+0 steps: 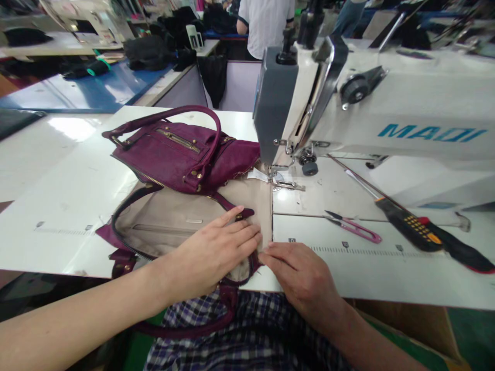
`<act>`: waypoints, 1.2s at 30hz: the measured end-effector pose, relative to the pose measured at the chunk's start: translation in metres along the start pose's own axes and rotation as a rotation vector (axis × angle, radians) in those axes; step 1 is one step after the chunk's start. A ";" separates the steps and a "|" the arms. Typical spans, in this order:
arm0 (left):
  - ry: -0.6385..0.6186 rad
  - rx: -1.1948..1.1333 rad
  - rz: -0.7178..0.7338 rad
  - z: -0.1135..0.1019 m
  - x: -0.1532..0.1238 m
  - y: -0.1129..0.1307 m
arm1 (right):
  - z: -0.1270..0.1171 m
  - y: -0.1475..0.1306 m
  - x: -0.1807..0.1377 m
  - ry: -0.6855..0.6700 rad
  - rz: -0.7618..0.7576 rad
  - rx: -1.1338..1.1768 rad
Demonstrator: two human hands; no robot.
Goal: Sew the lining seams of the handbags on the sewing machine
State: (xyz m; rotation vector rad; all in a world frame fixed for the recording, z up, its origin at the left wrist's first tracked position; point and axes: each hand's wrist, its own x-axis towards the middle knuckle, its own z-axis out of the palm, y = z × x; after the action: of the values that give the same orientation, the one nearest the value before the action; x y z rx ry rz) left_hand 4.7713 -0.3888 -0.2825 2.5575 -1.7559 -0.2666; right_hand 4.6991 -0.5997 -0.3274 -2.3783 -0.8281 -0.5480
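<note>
White table (58,206) — hands on handbag (174,154)

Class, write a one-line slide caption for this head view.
Left hand and right hand press a purple handbag's beige lining flat before a sewing machine.

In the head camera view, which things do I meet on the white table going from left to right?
Purple handbag → left hand → right hand → pink thread snips → screwdriver with black and yellow handle.
</note>
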 end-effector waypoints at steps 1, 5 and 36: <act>-0.005 -0.011 -0.004 0.001 -0.001 0.000 | 0.000 -0.001 0.000 -0.001 0.005 -0.010; 0.002 -0.044 -0.018 0.008 -0.007 0.000 | 0.001 -0.002 -0.001 -0.019 0.010 -0.033; 0.203 0.042 0.107 0.012 0.016 -0.052 | -0.004 0.049 0.025 -0.212 -0.108 0.006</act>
State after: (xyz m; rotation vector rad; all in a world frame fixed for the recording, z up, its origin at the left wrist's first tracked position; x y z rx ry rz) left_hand 4.8232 -0.3840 -0.3023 2.4076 -1.8313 0.0326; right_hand 4.7492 -0.6234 -0.3292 -2.4261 -1.0542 -0.3377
